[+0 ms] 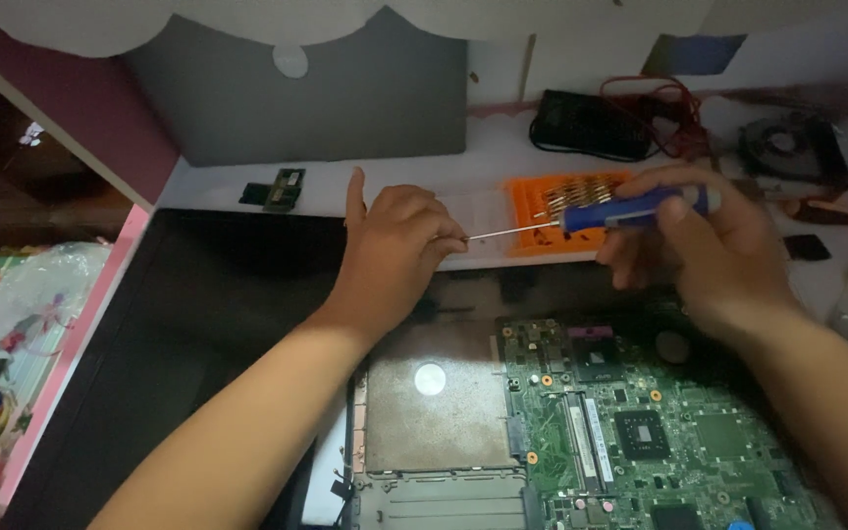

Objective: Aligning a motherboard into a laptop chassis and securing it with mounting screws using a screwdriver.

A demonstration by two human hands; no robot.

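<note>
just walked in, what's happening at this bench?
A person is working over an opened laptop whose green motherboard lies exposed. The right hand grips a blue-handled screwdriver held level above the laptop, and the left hand pinches at its metal tip. Right behind the tool sits an orange bit holder on the white desk. Farther back are a grey laptop lid panel, two small memory modules, a black device with red leads, and a cooling fan.

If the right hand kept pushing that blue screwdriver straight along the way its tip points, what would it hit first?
The right hand aims the blue screwdriver leftward. Its tip already sits at the fingertips of the left hand, so it would likely meet those fingers first, though depth is hard to judge from this view.
</note>
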